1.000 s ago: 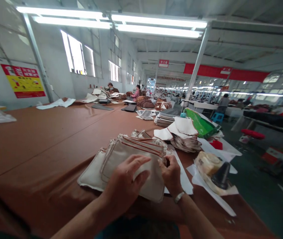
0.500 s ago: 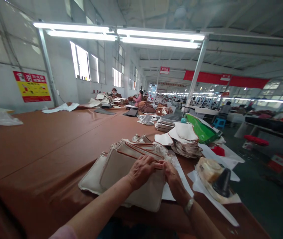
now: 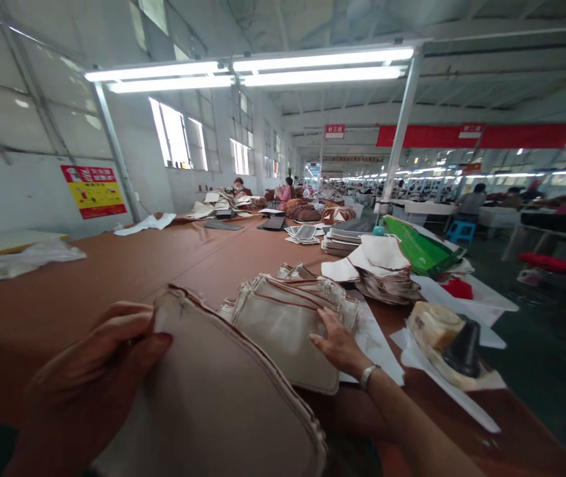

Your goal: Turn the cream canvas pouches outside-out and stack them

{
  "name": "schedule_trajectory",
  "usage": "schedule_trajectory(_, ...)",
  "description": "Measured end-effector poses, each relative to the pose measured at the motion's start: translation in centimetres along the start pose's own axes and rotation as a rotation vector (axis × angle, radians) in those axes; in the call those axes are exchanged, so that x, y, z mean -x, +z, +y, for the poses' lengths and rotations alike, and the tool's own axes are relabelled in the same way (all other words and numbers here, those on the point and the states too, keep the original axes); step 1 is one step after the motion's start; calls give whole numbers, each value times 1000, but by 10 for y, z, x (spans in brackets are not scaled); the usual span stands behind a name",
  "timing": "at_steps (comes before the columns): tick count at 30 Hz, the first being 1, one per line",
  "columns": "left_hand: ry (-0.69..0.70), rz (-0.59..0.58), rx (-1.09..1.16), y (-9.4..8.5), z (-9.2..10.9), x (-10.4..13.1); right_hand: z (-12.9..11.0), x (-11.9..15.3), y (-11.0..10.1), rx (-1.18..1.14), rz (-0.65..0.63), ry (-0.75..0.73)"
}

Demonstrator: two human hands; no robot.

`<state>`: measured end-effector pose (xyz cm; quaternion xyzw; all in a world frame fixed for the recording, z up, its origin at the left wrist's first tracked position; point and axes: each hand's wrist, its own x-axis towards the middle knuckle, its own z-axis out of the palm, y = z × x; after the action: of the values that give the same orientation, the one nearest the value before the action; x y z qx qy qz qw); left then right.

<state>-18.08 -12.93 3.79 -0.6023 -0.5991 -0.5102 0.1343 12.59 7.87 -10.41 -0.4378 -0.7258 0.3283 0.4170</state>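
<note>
Our left hand (image 3: 97, 371) is closed on the upper corner of 1 cloth piece (image 3: 223, 391), pinched between the thumb and bent fingers. The piece slants close in front of us, toward the near edge of the table (image 3: 128, 271); its lower end runs out of view, so we cannot tell whether it touches anything. With only 1 corner pinched, the free part could sag, fold over or snag its brown-trimmed edge, and a loose pinch could let it slip off the near edge.

Our right hand (image 3: 341, 346) is not gripping: it lies with thumb and fingers apart on the right side of the stack (image 3: 278, 331), near the table's near edge. How hard it presses, we cannot tell. The pieces in the stack overlap unevenly, so a sideways push could fan them out, and a drag toward us could bring the lowest corner over that edge.

Right of the stack lies a white sheet (image 3: 373, 348), which could slide along with the cloth. Farther out, by the table's right edge, a pale block (image 3: 435, 326) and a black cone (image 3: 463, 350) sit close together; a wide swing of our right forearm could knock either 1 to the floor.
</note>
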Motion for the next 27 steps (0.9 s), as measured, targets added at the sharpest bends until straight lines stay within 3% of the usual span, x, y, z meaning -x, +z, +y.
schedule_trajectory(3,-268,-296,333,-3,16,5,-36,17,-2,78,69,-71)
schedule_trajectory(6,-453,-575,780,23,37,22,-84,47,-5,88,98,-173)
schedule_trajectory(8,-433,-657,934,45,50,34,-115,74,-2,-57,-38,-318)
schedule_trajectory(9,-398,-650,974,55,56,40,-128,88,1,-174,-159,-379)
schedule_trajectory(11,-335,-578,1000,70,67,53,-145,111,9,-350,-248,-442)
schedule_trajectory(14,-333,-474,965,80,75,69,-149,136,23,-393,-195,-410)
schedule_trajectory(17,-332,-476,950,78,72,79,-141,147,32,-297,-80,-422)
schedule_trajectory(21,-382,-662,986,61,52,78,-130,151,37,-203,23,-473)
schedule_trajectory(24,-473,-834,917,45,27,74,-119,152,37,-64,1,-475)
schedule_trajectory(27,-470,-1008,913,37,11,74,-108,156,36,117,-51,-519)
